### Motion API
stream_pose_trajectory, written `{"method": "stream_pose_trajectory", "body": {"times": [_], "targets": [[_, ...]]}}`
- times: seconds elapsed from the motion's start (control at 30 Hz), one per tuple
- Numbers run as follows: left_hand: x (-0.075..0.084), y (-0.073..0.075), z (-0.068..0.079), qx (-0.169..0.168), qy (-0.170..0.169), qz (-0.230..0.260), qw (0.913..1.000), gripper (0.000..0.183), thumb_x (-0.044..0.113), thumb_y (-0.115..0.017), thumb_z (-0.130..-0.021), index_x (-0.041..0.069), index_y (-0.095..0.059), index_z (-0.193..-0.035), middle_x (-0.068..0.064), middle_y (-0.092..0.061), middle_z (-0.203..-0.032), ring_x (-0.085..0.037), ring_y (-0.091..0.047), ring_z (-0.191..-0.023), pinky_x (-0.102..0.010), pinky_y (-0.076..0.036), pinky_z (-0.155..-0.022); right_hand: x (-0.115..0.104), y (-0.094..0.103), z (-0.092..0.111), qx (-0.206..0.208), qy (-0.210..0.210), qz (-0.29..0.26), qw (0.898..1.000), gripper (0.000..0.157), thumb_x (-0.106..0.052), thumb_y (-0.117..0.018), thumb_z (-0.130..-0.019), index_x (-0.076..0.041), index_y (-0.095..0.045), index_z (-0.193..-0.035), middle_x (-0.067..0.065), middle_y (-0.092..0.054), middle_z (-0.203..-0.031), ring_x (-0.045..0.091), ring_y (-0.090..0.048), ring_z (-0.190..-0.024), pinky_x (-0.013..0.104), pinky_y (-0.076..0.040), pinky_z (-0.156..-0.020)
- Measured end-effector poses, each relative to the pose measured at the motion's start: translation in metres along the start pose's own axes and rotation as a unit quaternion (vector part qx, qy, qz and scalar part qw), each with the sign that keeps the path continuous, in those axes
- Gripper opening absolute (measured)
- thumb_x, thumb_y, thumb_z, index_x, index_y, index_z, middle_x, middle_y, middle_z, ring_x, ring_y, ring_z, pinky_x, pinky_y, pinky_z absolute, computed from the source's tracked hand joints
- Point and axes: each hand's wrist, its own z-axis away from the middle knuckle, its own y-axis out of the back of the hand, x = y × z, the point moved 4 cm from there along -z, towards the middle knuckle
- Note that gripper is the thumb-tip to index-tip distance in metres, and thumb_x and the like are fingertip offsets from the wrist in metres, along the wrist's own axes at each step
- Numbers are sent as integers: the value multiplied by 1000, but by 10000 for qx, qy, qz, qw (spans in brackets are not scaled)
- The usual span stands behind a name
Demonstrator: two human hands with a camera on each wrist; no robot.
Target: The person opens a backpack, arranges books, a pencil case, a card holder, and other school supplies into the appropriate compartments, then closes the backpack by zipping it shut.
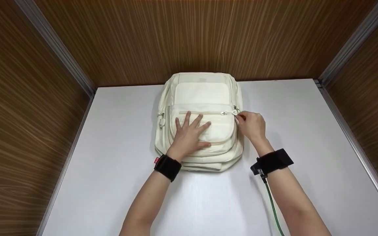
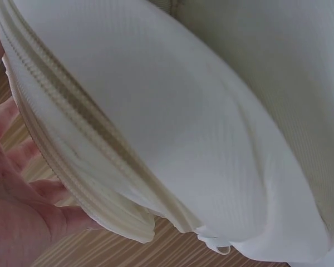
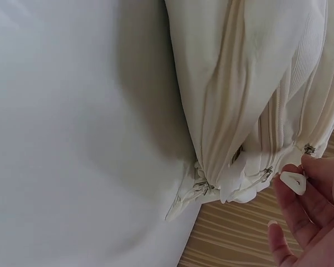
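A cream backpack (image 1: 203, 93) lies front up on the white table, its top end near the back wall. My left hand (image 1: 189, 137) rests on the front pocket with fingers spread. In the left wrist view, that hand (image 2: 19, 194) touches the pocket's edge beside a zipper seam (image 2: 94, 125). At the bag's right side, my right hand (image 1: 252, 125) pinches a zipper pull between thumb and index finger. The right wrist view shows the white zipper pull (image 3: 294, 182) at the fingertips of that hand (image 3: 317, 214), close to several metal zipper sliders (image 3: 267, 173).
The white table (image 1: 116, 157) extends on both sides of the bag. Wood-grain panels (image 1: 208, 39) with metal edge strips enclose it at the back and sides. A green cable (image 1: 273, 205) runs down from the black right wrist band (image 1: 274, 162).
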Motion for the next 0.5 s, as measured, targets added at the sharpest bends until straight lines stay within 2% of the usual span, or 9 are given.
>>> {"method": "stream_pose_trajectory", "body": {"times": [0.27,0.5], "targets": [[2,0,-1,-100,20,-19,9999,82,70,-66,-77,37,-42,-148,-3,-27,-159,-43,-8,-146,-76,-10,-102,2,-1,-18,37,-65,150,9999,14,-13,-67,-91,-3,-77,-95,14,-73,-88,37,-68,-80,50,-50,-71],[2,-1,-1,-93,16,-93,9999,83,71,-65,-77,37,-41,-149,-2,-26,-160,-43,-9,-146,-75,-10,-103,1,-1,-20,168,-80,257,9995,14,-13,-67,-92,-4,-76,-97,13,-73,-89,35,-68,-77,50,-50,-68]]}}
